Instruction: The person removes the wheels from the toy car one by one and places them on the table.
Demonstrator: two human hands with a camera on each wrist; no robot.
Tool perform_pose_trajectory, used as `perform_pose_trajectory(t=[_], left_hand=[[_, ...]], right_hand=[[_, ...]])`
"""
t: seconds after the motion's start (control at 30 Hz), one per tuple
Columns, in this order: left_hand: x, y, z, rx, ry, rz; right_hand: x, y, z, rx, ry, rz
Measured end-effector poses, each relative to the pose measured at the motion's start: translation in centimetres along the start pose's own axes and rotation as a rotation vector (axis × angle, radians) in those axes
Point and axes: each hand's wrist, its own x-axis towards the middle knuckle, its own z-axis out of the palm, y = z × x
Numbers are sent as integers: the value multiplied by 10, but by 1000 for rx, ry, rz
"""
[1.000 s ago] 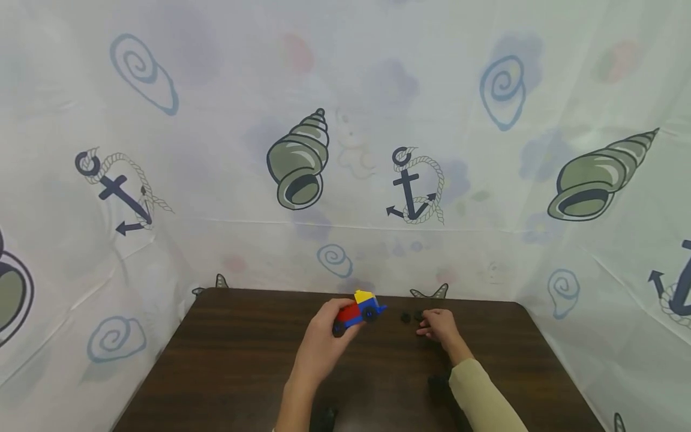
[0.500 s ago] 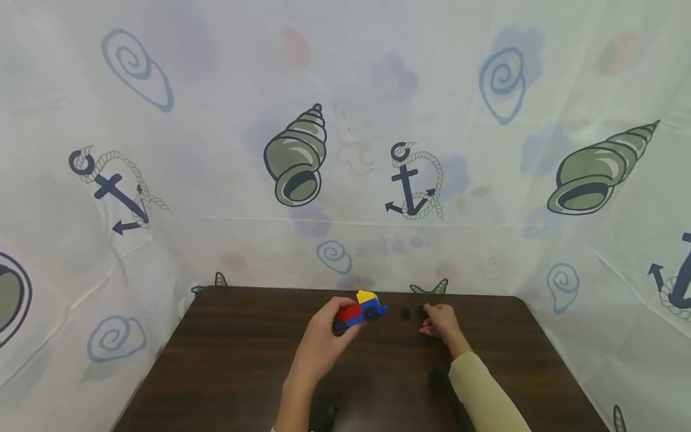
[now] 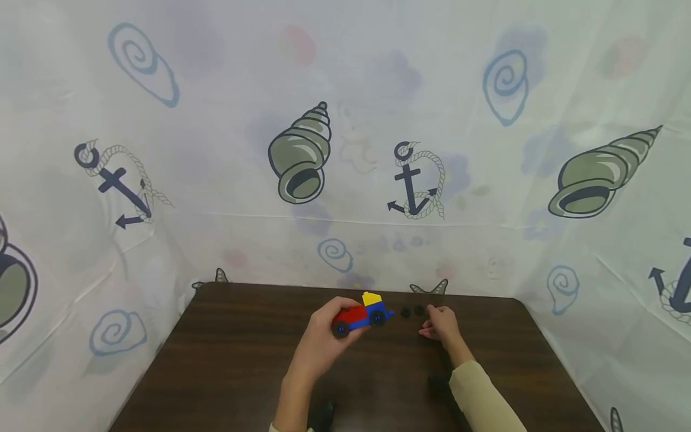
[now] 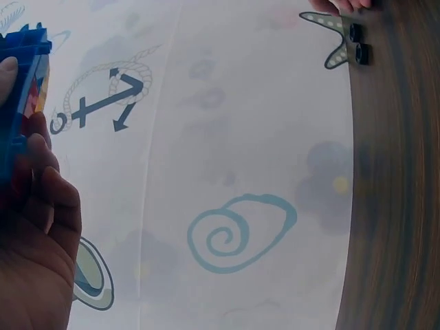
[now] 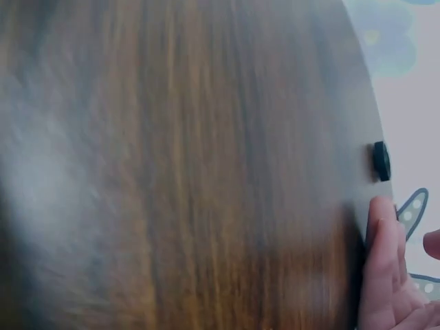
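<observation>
My left hand (image 3: 318, 345) grips a toy truck (image 3: 360, 318) of red, blue and yellow blocks, raised above the table with two black wheels facing the head camera. In the left wrist view the truck (image 4: 20, 103) shows its blue underside, fingers curled round it. Two small black wheels (image 3: 405, 312) lie side by side on the far part of the table. My right hand (image 3: 444, 327) is just right of the nearer-to-hand wheel (image 3: 419, 310). The right wrist view shows that hand's thumb and fingers (image 5: 385, 268) apart, with one black wheel (image 5: 382, 161) beyond the fingertips.
The dark wooden table (image 3: 243, 360) ends at a white cloth (image 3: 216, 180) printed with shells and anchors, which hangs behind it and at both sides. Dark shapes sit by both forearms, too dim to identify.
My left hand has turned the truck and shifted it slightly right, so both its near wheels show fully. My right fingertips have drawn a little away from the right-hand loose wheel.
</observation>
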Motion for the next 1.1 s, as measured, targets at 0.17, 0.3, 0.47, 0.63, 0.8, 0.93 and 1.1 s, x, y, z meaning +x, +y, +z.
perform_pose_trajectory(t=[0.17, 0.3, 0.47, 0.63, 0.8, 0.93, 1.1], left_hand=[[2, 0, 4, 59, 7, -17], [2, -4, 9, 152, -6, -68], [1, -8, 14, 307, -19, -43], [1, -10, 20, 400, 22, 26], [5, -11, 29, 486, 75, 129], [6, -10, 36, 506, 30, 125], [4, -10, 42, 233, -198, -114]], right_hand=[[-13, 4, 4, -3, -4, -32], [-34, -2, 16, -18, -5, -116], [-73, -33, 36, 36, -42, -258], [-119, -67, 51, 65, -135, -373], [-152, -84, 60, 75, -209, -430], [-157, -89, 66, 69, -193, -444], [-155, -89, 63, 81, -173, -417]])
